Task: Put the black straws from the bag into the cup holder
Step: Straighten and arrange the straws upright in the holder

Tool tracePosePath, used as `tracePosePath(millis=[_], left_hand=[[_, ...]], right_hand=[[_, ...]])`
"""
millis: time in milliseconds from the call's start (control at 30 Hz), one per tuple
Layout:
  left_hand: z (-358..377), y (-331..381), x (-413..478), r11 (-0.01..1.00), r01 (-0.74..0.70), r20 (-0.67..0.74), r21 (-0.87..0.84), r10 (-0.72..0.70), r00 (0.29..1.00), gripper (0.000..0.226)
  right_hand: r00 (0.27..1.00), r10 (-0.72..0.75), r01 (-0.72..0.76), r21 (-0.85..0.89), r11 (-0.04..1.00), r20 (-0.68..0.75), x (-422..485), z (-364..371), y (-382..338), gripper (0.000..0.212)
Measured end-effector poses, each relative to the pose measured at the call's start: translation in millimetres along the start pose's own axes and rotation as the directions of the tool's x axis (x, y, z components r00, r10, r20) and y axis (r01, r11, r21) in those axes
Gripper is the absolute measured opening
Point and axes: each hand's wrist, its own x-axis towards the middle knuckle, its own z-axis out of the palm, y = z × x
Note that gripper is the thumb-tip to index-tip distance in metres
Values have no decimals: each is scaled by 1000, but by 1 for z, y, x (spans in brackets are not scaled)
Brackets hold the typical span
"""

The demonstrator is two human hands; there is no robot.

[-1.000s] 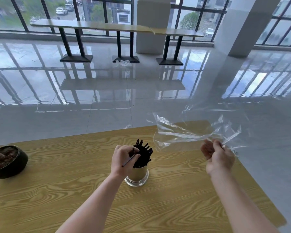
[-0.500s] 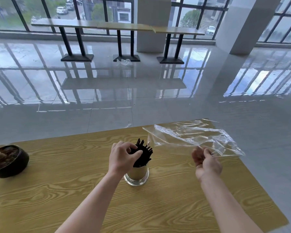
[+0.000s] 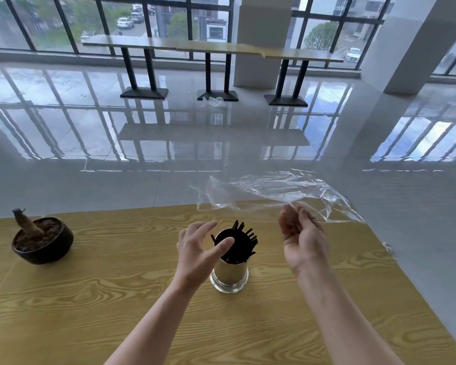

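Left hand [image 3: 198, 248]: open, fingers spread, empty; the straw it pinched is released.
Right hand [image 3: 300, 241]: curled, gripping the clear bag [image 3: 274, 191].
Black straws [image 3: 241, 241]: standing in the metal cup holder [image 3: 229, 275].
Assessment: bag appears empty; transfer likely complete.

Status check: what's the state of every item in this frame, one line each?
left hand: open, fingers spread, beside the straws
right hand: palm up, fingers holding the bag's edge
bag: clear, crumpled, held in the air, no straws visible inside
straws: standing in the cup holder, tips fanned out
cup holder: upright on the table, holding the straws
plant pot: upright, at the table's left
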Motion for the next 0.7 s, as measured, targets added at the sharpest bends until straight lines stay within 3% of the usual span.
tracePosePath(millis=[67, 133, 200, 300, 467, 600, 700], left_hand=[[-8, 11, -3, 1000, -9, -3, -18, 9, 1000, 88], [-18, 22, -5, 971, 31, -11, -236, -35, 999, 85], [-32, 28, -8, 856, 91, -68, -509, -146, 987, 63], [-59, 21, -17, 638, 167, -154, -751, -416, 896, 27], [-112, -8, -40, 432, 117, -165, -894, -561, 811, 18], [-148, -37, -62, 298, 40, -158, -954, -610, 776, 31], [-167, -65, -84, 261, -1, -185, -965, -679, 710, 38]], right_hand=[[998, 38, -37, -17, 999, 58, -9, 13, 15, 17], [989, 91, -86, -51, 995, 117, -18, 26, 33, 17], [969, 153, -133, -109, 985, 194, -28, 38, 51, 19], [923, 245, -178, -234, 956, 296, -43, 52, 77, 23], [857, 368, -189, -444, 876, 361, -63, 64, 118, 22], [825, 465, -235, -554, 799, 321, -81, 64, 150, 17], [806, 537, -290, -624, 725, 250, -94, 55, 178, 10]])
